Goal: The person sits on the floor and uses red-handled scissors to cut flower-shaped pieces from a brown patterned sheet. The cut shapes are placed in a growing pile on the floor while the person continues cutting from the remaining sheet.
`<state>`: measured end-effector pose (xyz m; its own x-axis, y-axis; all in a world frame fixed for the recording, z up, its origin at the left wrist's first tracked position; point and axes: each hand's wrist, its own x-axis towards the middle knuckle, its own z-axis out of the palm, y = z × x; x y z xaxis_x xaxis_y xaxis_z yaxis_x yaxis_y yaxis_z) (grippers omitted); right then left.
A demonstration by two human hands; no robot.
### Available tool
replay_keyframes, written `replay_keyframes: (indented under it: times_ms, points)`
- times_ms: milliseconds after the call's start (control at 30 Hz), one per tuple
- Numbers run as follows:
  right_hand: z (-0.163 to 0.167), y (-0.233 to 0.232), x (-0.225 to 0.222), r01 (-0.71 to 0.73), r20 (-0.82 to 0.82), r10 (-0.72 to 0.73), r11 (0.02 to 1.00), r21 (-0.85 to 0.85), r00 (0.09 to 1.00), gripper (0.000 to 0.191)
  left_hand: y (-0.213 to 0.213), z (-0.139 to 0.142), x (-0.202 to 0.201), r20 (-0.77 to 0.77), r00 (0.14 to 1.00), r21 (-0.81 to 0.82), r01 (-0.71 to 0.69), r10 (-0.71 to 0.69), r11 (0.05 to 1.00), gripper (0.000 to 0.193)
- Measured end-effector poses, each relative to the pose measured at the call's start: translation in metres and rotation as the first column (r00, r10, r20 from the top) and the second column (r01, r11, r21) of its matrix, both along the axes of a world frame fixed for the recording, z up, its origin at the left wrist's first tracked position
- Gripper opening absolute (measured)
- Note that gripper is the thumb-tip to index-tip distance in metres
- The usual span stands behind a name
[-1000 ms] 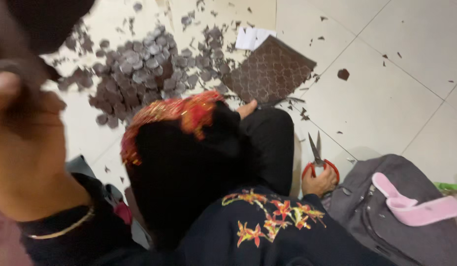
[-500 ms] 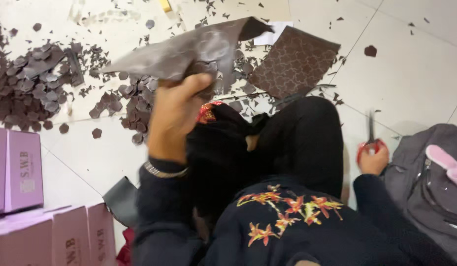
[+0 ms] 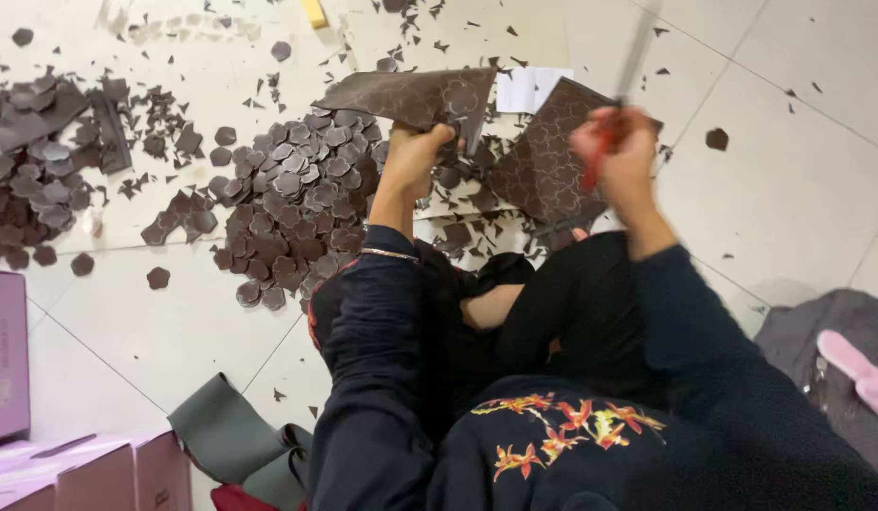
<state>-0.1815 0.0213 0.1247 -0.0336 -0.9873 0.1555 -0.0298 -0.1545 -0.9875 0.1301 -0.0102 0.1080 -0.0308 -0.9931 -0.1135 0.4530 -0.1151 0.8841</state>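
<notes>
Both hands are raised over the tiled floor (image 3: 789,180): the left hand (image 3: 412,156) pinches a brown patterned sheet (image 3: 415,95) by its lower edge, while the right hand (image 3: 617,151), blurred, is closed round red-handled scissors (image 3: 605,142). That sheet looks thin, light and floppy, so a grip near the edge seems best. A second patterned sheet (image 3: 543,166) lies flat just beyond. Cut brown pieces (image 3: 288,208) lie in two heaps, too many to count.

Right hand (image 3: 617,151), earlier low by the bag with the scissors (image 3: 605,151), now raised and blurred beside the sheet (image 3: 415,95); left hand (image 3: 412,156) apparently lowered.
</notes>
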Motion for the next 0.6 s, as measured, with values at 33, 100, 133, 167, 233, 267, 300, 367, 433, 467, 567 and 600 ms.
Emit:
replay_keyframes:
  times_ms: [33, 100, 133, 167, 233, 267, 300, 367, 433, 467, 567, 600]
  points:
    - [-0.002, -0.010, 0.030, -0.056, -0.019, 0.056, 0.998, -0.034, 0.998, 0.024, -0.001, -0.006, 0.003, -0.016, 1.000, -0.011, -0.010, 0.009, 1.000, 0.036]
    - [-0.012, -0.023, 0.080, -0.144, -0.060, 0.139, 0.986, -0.084, 0.988, 0.028, -0.002, -0.017, 0.007, -0.017, 1.000, 0.031, -0.011, 0.012, 0.999, 0.037]
    - [-0.019, -0.028, 0.099, -0.175, -0.080, 0.167, 0.979, -0.106, 0.983, 0.028, -0.001, -0.023, 0.008, -0.003, 1.000, 0.082, -0.003, 0.003, 0.997, 0.036]
    - [-0.026, -0.029, 0.112, -0.189, 0.046, 0.187, 0.982, 0.022, 0.981, 0.024, -0.001, -0.029, 0.008, 0.010, 1.000, 0.130, 0.003, -0.005, 0.992, 0.036]
    - [-0.041, -0.035, 0.130, -0.252, 0.296, 0.171, 0.932, 0.262, 0.940, 0.017, -0.001, -0.043, 0.009, -0.001, 1.000, 0.149, 0.005, -0.005, 0.989, 0.035]
    - [-0.047, -0.040, 0.132, -0.310, 0.401, 0.189, 0.914, 0.261, 0.896, 0.017, 0.000, -0.050, 0.009, -0.009, 1.000, 0.163, 0.012, -0.010, 0.987, 0.035]
    - [-0.051, -0.044, 0.129, -0.364, 0.499, 0.200, 0.895, 0.257, 0.843, 0.018, 0.000, -0.056, 0.011, 0.034, 0.999, 0.165, 0.023, -0.029, 0.986, 0.032]
    - [-0.060, -0.052, 0.126, -0.395, 0.593, 0.173, 0.879, 0.267, 0.786, 0.018, 0.001, -0.065, 0.014, 0.117, 0.991, 0.170, 0.050, -0.070, 0.984, 0.026]
    - [-0.066, -0.059, 0.122, -0.350, 0.595, 0.106, 0.884, 0.311, 0.797, 0.024, 0.001, -0.069, 0.015, 0.135, 0.986, 0.118, 0.087, -0.103, 0.989, 0.027]
    - [-0.069, -0.062, 0.121, -0.309, 0.559, 0.080, 0.893, 0.328, 0.825, 0.027, 0.001, -0.070, 0.016, 0.146, 0.982, 0.094, 0.103, -0.116, 0.990, 0.028]
    - [-0.073, -0.067, 0.121, -0.214, 0.488, 0.035, 0.924, 0.316, 0.872, 0.035, 0.002, -0.066, 0.010, 0.164, 0.980, 0.010, 0.111, -0.111, 0.994, 0.034]
    - [-0.074, -0.068, 0.120, -0.208, 0.489, 0.048, 0.938, 0.277, 0.871, 0.036, 0.002, -0.064, 0.007, 0.060, 0.996, 0.067, 0.057, -0.061, 0.996, 0.035]
